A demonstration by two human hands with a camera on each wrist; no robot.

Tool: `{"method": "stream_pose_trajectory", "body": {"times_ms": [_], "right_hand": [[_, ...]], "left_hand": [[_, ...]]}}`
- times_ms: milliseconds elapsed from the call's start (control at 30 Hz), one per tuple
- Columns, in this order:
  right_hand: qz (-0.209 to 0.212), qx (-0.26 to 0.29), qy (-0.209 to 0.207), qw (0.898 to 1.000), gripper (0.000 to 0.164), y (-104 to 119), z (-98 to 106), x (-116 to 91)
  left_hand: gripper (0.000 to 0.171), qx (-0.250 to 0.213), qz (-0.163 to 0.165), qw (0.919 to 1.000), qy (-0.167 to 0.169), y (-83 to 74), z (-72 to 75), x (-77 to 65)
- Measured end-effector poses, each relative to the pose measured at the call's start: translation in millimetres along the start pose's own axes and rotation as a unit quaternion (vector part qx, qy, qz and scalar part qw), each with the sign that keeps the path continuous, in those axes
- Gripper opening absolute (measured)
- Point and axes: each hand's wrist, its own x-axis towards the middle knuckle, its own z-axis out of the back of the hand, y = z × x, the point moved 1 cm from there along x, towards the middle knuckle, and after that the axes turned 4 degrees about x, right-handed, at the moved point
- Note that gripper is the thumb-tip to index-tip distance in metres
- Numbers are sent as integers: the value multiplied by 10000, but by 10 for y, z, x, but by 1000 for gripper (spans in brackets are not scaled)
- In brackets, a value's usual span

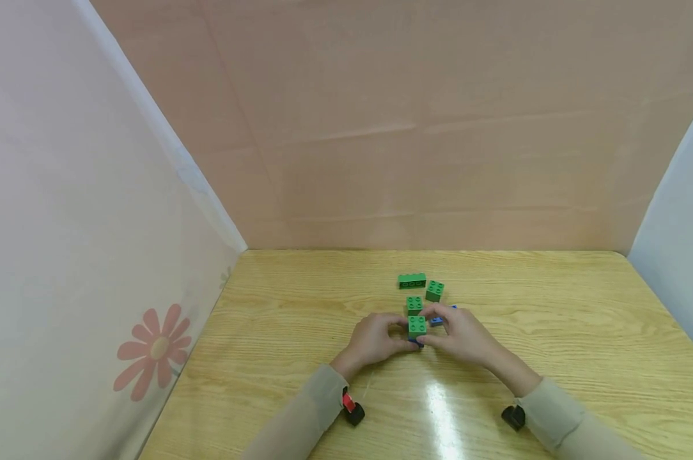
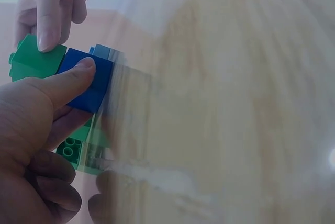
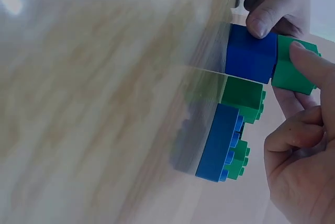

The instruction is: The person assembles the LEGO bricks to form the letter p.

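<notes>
At the middle of the table, both hands meet at a small two-brick stack. The lower one is a blue brick [image 3: 251, 56], which my left hand [image 1: 375, 338] pinches between thumb and fingers. Over it sits a square green brick [image 1: 417, 326] with studs on top, pinched by the thumb and fingers of my right hand [image 1: 464, 335]. A thin dark seam shows between the two; I cannot tell whether they are fully pressed together. Just behind the stack stands another square green brick [image 1: 414, 305]. Partly behind the right fingers lies a longer blue brick [image 3: 217, 143].
Farther back, a long green brick [image 1: 412, 281] lies on its side, and a square green brick [image 1: 435, 291] stands to its right. The wooden table [image 1: 553, 306] ends at a pinkish cloth wall [image 1: 415, 160]. A white cloth with a flower [image 1: 158, 348] hangs on the left.
</notes>
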Motion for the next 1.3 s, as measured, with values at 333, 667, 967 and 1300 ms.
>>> {"method": "stream_pose_trajectory", "body": {"times_ms": [333,667,967,1300], "right_hand": [[240,-221,119,9994,34,6,32,-19],[618,-555,-82,9965,33,-14,13,-50],[732,-642,-51,9952,32,-5,2,-44],[441,-592,213,9970,34,-7,41,-9]], "left_hand": [[39,7,8,10000,77,-4,-22,2],[40,12,29,9999,104,-31,-26,-6],[40,7,11,10000,59,-26,-38,-29],[38,-60,6,10000,17,-24,-40,-42]]}}
